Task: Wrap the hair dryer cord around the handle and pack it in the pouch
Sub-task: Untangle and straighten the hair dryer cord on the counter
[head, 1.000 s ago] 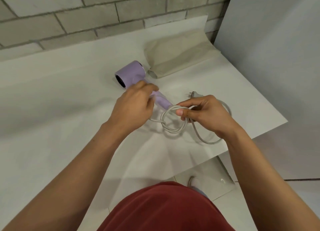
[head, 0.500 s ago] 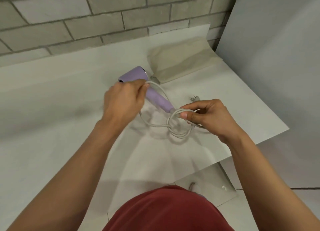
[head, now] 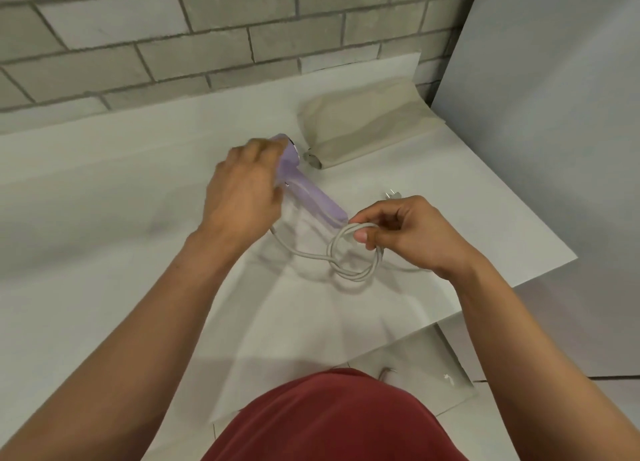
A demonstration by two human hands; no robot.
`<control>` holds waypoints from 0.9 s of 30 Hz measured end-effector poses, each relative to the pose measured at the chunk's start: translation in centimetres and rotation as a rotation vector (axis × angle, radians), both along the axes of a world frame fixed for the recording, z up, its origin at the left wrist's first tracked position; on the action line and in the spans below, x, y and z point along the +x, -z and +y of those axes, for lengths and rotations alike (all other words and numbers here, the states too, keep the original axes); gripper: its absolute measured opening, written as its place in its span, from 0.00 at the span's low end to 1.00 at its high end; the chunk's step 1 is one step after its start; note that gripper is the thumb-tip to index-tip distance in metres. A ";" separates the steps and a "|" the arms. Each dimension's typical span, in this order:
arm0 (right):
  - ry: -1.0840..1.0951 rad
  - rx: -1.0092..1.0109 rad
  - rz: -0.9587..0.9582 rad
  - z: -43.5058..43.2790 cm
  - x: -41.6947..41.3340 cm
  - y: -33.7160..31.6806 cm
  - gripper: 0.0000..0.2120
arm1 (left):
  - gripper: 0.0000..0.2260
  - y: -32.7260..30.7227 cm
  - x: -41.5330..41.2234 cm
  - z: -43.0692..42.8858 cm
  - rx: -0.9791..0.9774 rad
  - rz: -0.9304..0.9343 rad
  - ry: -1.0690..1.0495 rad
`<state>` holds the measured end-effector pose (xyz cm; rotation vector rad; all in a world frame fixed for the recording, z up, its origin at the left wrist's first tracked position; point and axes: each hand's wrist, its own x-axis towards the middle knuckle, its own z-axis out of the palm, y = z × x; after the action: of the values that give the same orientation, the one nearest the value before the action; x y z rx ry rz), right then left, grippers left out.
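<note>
The lilac hair dryer (head: 308, 190) lies on the white table, its handle pointing toward the lower right. My left hand (head: 242, 197) grips the dryer's head and hides most of it. The pale grey cord (head: 346, 263) leaves the handle's end and forms a couple of small loops. My right hand (head: 405, 235) pinches those loops between thumb and fingers just off the handle's tip. The plug (head: 393, 194) rests on the table behind my right hand. The beige fabric pouch (head: 367, 124) lies flat beyond the dryer, near the wall.
The white table (head: 104, 218) ends at a corner on the right, with a grey panel (head: 554, 149) beside it. A brick wall (head: 207, 45) runs behind. My red shirt (head: 329, 422) fills the bottom edge.
My left hand has turned the dryer's head and slid further over it. The cord span near the handle dropped below my left hand. My right hand kept hold of the loops.
</note>
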<state>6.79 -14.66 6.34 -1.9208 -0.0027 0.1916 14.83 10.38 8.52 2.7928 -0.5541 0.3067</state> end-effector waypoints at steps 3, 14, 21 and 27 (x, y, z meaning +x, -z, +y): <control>-0.002 0.021 -0.041 0.3 0.0 -0.3 0.08 | 0.27 0.0 -0.5 -1.3 0.152 -0.074 0.507; 0.058 0.008 -0.199 -0.5 -0.8 -0.5 0.08 | 0.13 0.4 -0.9 -3.1 -0.081 0.279 0.656; 0.118 0.001 -0.230 -0.4 -0.4 -0.7 0.08 | 0.17 1.4 -1.5 -3.5 -0.149 -0.054 0.420; 0.113 0.005 -0.238 -0.4 -0.2 -1.0 0.09 | 0.18 1.4 -1.3 -2.4 -0.394 0.031 0.095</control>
<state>6.58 -15.07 7.30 -1.9227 -0.0529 -0.1131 13.53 8.00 7.12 2.3814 -0.5498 0.3133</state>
